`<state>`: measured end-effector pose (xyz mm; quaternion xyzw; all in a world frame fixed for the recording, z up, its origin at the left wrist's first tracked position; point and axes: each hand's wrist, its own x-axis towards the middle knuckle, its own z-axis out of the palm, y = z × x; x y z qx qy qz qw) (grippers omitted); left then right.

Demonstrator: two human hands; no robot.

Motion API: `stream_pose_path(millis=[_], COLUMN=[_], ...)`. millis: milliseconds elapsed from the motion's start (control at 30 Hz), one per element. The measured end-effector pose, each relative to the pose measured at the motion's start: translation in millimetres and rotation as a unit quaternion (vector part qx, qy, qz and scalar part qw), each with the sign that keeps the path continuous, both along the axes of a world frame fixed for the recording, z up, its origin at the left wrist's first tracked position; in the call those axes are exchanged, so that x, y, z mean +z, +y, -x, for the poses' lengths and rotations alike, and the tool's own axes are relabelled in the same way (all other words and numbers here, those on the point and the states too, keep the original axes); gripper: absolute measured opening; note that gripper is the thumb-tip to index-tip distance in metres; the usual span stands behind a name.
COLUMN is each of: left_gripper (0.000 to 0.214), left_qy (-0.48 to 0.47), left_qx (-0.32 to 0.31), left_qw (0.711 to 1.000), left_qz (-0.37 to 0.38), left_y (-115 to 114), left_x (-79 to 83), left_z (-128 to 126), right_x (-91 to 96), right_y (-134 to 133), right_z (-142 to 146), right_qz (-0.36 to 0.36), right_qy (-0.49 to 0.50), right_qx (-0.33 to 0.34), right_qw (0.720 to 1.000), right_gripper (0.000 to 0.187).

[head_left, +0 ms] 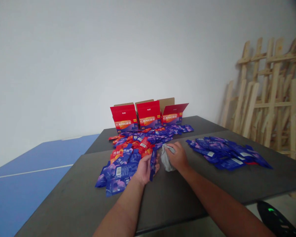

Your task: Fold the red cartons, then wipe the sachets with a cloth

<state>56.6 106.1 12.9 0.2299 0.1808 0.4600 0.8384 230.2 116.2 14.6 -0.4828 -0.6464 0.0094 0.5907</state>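
Note:
My left hand (145,169) is closed around a blue-purple sachet (153,164), which stands on edge in the fingers. Just to its right, my right hand (179,157) grips a crumpled grey cloth (167,159) that hangs down toward the table. Beside and beyond my left hand lies a mixed pile of blue and red sachets (123,169), some with white barcode labels. Another heap of mostly blue sachets (219,153) is spread to the right of my right hand.
Three red cartons with raised flaps, a left one (124,120), a middle one (148,115) and a right one (172,115), stand at the back of the dark table (172,204). A blue table (39,184) is at left. Wooden easels (271,95) lean against the wall at right.

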Motion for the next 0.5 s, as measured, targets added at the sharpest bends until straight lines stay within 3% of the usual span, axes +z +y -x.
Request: stream_pose_path(millis=[133,200,367,500], left_gripper=[0.014,0.016,0.032,0.035], left_qy=[0.012,0.014,0.041,0.064], left_qx=[0.131,0.164,0.095,0.054], left_qw=[0.99,0.984,0.995,0.996], left_qz=[0.053,0.065,0.001,-0.026], left_y=[7.6,9.3,2.8,-4.7], left_x=[-1.2,-1.2,-0.4,-1.7], left_z=[2.9,3.4,-1.4,-9.4], right_x=[1.0,0.2,-7.5,-12.1], right_y=[-8.9,-13.7,-16.3,-10.5], right_z=[3.3,4.6,4.8,2.0], right_qz=[-0.039,-0.06,-0.042,-0.018], right_qy=[-0.018,-0.047,-0.216,-0.295], right_qx=[0.046,0.092,0.224,0.232], right_qw=[0.998,0.993,0.949,0.926], right_gripper=[0.018,0.017,0.016,0.014])
